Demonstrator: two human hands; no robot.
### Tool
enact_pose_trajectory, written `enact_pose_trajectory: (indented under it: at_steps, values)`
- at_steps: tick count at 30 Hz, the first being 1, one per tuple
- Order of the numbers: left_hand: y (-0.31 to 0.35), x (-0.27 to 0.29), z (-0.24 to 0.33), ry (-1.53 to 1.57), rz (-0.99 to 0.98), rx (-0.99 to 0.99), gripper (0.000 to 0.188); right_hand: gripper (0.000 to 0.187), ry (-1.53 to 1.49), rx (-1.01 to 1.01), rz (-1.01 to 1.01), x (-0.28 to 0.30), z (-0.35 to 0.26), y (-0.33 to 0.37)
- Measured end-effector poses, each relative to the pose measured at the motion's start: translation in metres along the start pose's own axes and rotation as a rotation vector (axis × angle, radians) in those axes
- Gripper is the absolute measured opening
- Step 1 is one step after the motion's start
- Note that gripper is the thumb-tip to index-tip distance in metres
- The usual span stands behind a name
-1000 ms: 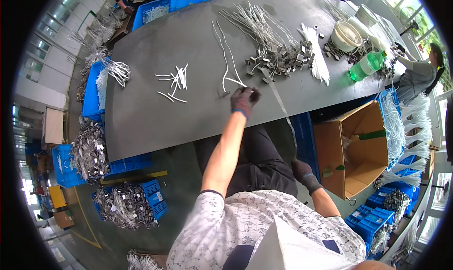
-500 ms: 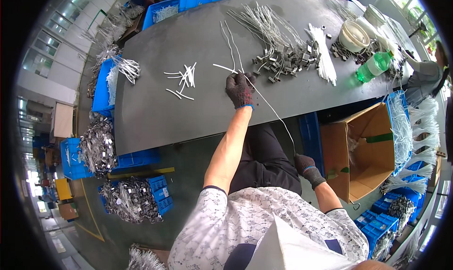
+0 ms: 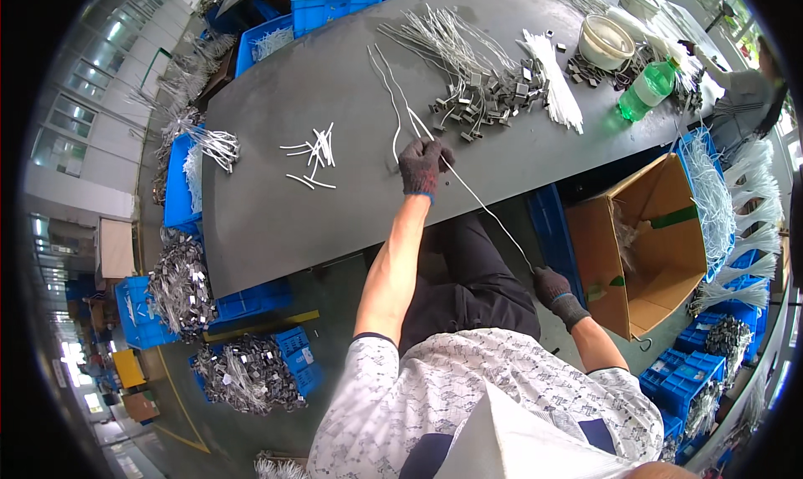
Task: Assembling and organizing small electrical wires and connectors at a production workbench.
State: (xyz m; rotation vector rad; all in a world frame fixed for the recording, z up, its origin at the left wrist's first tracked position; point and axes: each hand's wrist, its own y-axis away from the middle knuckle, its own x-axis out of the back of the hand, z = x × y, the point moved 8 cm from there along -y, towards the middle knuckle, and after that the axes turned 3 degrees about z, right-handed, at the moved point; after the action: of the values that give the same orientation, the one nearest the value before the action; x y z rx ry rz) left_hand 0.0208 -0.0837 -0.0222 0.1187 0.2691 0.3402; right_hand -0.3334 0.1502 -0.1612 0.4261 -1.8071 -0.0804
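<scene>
One thin white cord (image 3: 482, 201), stretched nearly straight across the near edge of a grey work surface (image 3: 259, 220), between left hand (image 3: 422, 165) and right hand (image 3: 554, 286), both gloved. Left hand closed on the cord's upper part, just inside the near edge, apparently for a firm anchor over solid support. Right hand closed around the lower part, off the surface, beyond the near edge and near an open cardboard box (image 3: 594, 266), probably for tension along the length; exact fingertip positions hidden. Beyond the left hand, toward the far edge, a V of thicker white tubing (image 3: 411, 114), two wavy strands (image 3: 393, 98) just beside. Toward the left edge, loose short white pieces (image 3: 322, 148), perhaps within easy reach by design. Right of the strands, a heap of clip-ended cords (image 3: 481, 102), metal ends together, tails fanned toward the far edge, seemingly against tangling. Alongside, a bundle of white strips (image 3: 556, 90), laid roughly parallel, likely for neatness; toward the right edge, a green bottle (image 3: 648, 90) and a whitish tub (image 3: 600, 57), well apart from both hands.
</scene>
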Motion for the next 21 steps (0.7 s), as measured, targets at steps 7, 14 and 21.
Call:
enact_pose_trajectory:
  at_steps: [7, 14, 21]
  values:
    - [-0.004, 0.005, -0.009, 0.029, -0.043, 0.038, 0.021, 0.020, -0.193, 0.228, -0.022, 0.037, -0.041, -0.045]
    - [0.065, -0.019, -0.039, -0.113, -0.204, 0.043, 0.023, 0.026, -0.976, 0.163, 0.455, 0.151, -0.152, -0.135]
    - [0.086, -0.003, -0.034, -0.216, -0.025, -0.098, 0.020, 0.049, -0.548, 0.509, 0.864, 0.152, -0.198, -0.176]
